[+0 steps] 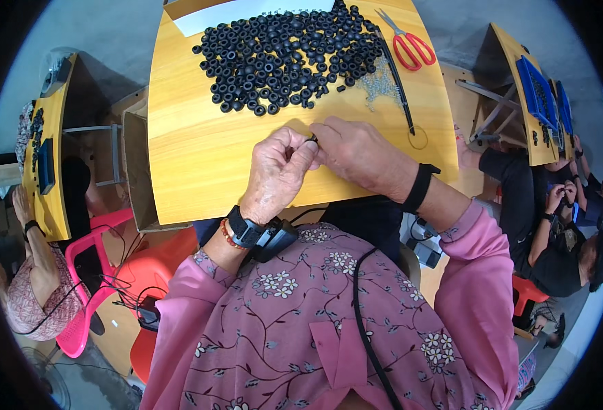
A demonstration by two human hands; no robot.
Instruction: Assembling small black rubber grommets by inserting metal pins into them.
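Note:
My left hand (277, 167) and my right hand (359, 152) meet over the near half of the wooden table (206, 164). Pinched between their fingertips is a small black piece (312, 139), mostly covered by the fingers. Its exact shape is hidden. Both hands are closed around it. Just beyond them lies a wide pile of small black ring-shaped parts (260, 68), some with the hole showing and some domed. A scatter of tiny clear pieces (381, 85) sits to the pile's right.
Red-handled scissors (413, 51) lie at the far right, beside a thin black rod (398, 82) ending near a thin loop (418, 137). An open box (247, 14) stands at the table's far edge. A cardboard box (137, 164) is at the left. People work at tables on both sides.

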